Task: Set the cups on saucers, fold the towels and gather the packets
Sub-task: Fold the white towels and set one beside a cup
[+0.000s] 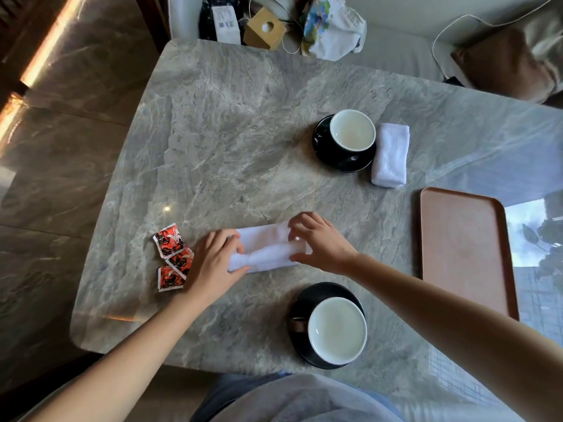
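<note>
Two cups already sit on black saucers: the far cup (352, 130) at 1 o'clock from the table's (213, 132) middle, the near cup (336, 330) at 6. A folded towel (390, 155) lies at the far cup's 3 o'clock. Folding the second towel (265, 242), at 7 o'clock, looks like the step in hand. The left hand (213, 260) grips its left end, fingers curled over. The right hand (320, 242) holds the right end between arched fingers and thumb. Next, probably: close the fold and press it flat, then gather the packets (172, 257) at the left hand's 9 o'clock.
</note>
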Motion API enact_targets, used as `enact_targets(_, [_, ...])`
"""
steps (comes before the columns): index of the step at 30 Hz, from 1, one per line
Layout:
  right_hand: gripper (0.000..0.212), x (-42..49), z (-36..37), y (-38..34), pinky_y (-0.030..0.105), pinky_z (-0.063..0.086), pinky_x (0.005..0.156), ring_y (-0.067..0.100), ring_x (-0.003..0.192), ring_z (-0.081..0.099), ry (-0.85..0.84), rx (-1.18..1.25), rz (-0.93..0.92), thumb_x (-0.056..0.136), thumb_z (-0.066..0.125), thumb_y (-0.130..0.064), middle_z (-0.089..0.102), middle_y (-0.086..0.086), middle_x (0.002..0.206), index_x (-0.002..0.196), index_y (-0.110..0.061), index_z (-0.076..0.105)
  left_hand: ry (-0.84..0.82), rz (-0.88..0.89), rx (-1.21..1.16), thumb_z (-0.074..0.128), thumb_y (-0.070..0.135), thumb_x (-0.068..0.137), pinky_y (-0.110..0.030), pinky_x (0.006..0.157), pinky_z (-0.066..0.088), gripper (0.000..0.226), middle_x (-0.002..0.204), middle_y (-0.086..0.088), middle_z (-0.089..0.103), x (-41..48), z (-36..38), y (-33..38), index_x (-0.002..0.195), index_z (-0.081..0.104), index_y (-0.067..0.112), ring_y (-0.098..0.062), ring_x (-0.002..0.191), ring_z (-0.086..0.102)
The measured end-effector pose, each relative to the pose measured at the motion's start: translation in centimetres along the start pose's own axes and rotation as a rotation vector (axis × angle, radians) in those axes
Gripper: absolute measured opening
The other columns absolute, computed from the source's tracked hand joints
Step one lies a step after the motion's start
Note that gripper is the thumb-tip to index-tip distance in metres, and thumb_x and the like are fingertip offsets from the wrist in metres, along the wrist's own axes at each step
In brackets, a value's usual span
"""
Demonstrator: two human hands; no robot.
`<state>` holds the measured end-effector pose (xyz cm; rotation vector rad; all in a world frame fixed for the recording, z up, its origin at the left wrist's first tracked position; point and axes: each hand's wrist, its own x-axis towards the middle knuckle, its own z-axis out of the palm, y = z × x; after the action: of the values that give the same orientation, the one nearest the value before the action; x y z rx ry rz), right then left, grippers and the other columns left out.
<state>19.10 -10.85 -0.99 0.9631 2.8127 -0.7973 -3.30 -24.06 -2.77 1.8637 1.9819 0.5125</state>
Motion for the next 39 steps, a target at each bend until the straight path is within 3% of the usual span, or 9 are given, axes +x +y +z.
enact_targets(4, [0.020, -1.4, 0.1, -1.0, 0.031, 0.043, 0.063, 0.024, 0.084, 0.060, -0.099, 0.054, 0.018, 0.079, 0.062, -0.023, 0.064, -0.001, 0.098, 0.097, -0.021, 0.053, -0.188, -0.083, -0.129, 0.066, 0.022, 0.075, -0.034, 0.053, 0.040, 0.032, 0.074, -0.001, 0.067, -1.1, -0.5, 0.3, 0.075, 0.036, 0.029, -0.033, 0.065, 0.060])
enact_targets(9, [0.024, -1.0, -0.1, -1.1, 0.036, 0.047, 0.065, 0.025, 0.072, 0.060, -0.050, 0.389, 0.230, 0.083, 0.062, -0.022, 0.064, 0.005, 0.079, 0.103, -0.019, 0.049, -0.187, -0.238, -0.351, 0.060, 0.028, 0.083, -0.032, 0.050, 0.036, 0.025, 0.063, 0.005, 0.048, -0.5, -0.6, -0.4, 0.080, 0.036, 0.029, -0.013, 0.050, 0.044])
enact_targets(12, [0.025, -0.3, 0.1, -0.8, 0.035, 0.041, 0.058, 0.021, 0.060, 0.050, -0.011, 0.554, 0.356, 0.086, 0.062, -0.016, 0.059, 0.015, 0.069, 0.107, -0.016, 0.048, -0.138, -0.330, -0.455, 0.058, 0.034, 0.087, -0.031, 0.052, 0.037, 0.020, 0.064, 0.006, 0.046, 0.2, -0.2, -1.1, 0.084, 0.040, 0.026, -0.011, 0.052, 0.041])
enact_targets(15, [0.030, 0.2, 1.1, -0.6, 0.033, 0.035, 0.055, 0.017, 0.054, 0.041, -0.003, 0.543, 0.430, 0.087, 0.059, -0.016, 0.049, 0.004, 0.060, 0.114, -0.017, 0.045, -0.137, -0.409, -0.490, 0.057, 0.035, 0.088, -0.038, 0.058, 0.041, 0.017, 0.070, 0.003, 0.050, 0.7, 0.6, -1.5, 0.090, 0.043, 0.026, -0.017, 0.060, 0.047])
enact_targets(20, [0.038, 0.4, 2.4, -0.6, 0.028, 0.042, 0.068, 0.018, 0.080, 0.057, 0.068, 0.513, 0.480, 0.090, 0.054, -0.018, 0.059, 0.000, 0.095, 0.126, -0.028, 0.046, -0.123, -0.481, -0.375, 0.055, 0.035, 0.089, -0.043, 0.069, 0.047, 0.021, 0.084, -0.001, 0.057, 0.9, 1.4, -1.4, 0.100, 0.044, 0.022, -0.026, 0.075, 0.056])
enact_targets(25, [0.048, 0.0, 3.6, -1.1, 0.041, 0.051, 0.077, 0.029, 0.096, 0.058, 0.050, 0.277, 0.395, 0.096, 0.044, -0.022, 0.040, 0.002, 0.128, 0.141, -0.033, 0.035, -0.013, -0.327, -0.021, 0.056, 0.030, 0.089, -0.039, 0.073, 0.047, 0.025, 0.089, -0.011, 0.069, 0.5, 2.0, -0.6, 0.109, 0.053, 0.014, -0.034, 0.082, 0.063])
enact_targets(28, [0.051, -0.2, 3.8, -0.8, 0.035, 0.045, 0.063, 0.031, 0.092, 0.060, 0.024, 0.137, 0.377, 0.097, 0.042, -0.027, 0.034, 0.000, 0.133, 0.145, -0.034, 0.026, -0.030, -0.296, 0.146, 0.054, 0.034, 0.089, -0.041, 0.084, 0.039, 0.032, 0.108, -0.006, 0.066, 0.4, 2.3, -1.0, 0.118, 0.058, 0.020, -0.030, 0.103, 0.057])
enact_targets(33, [0.053, 0.2, 3.6, -0.6, 0.034, 0.043, 0.059, 0.027, 0.103, 0.057, 0.018, 0.099, 0.355, 0.096, 0.044, -0.027, 0.033, -0.002, 0.135, 0.145, -0.032, 0.025, -0.044, -0.300, 0.196, 0.054, 0.035, 0.088, -0.044, 0.085, 0.036, 0.039, 0.117, -0.005, 0.054, 0.6, 2.3, -1.0, 0.126, 0.054, 0.027, -0.029, 0.104, 0.049])
enact_targets(39, [0.052, 0.2, 3.3, -0.8, 0.032, 0.040, 0.059, 0.028, 0.101, 0.057, 0.030, 0.102, 0.354, 0.096, 0.041, -0.024, 0.034, 0.000, 0.137, 0.146, -0.024, 0.027, 0.232, -0.183, 0.120, 0.039, 0.034, 0.089, -0.045, 0.109, 0.013, 0.048, 0.141, -0.003, 0.044, -0.1, 0.6, 0.5, 0.135, 0.042, 0.019, -0.020, 0.126, 0.039])
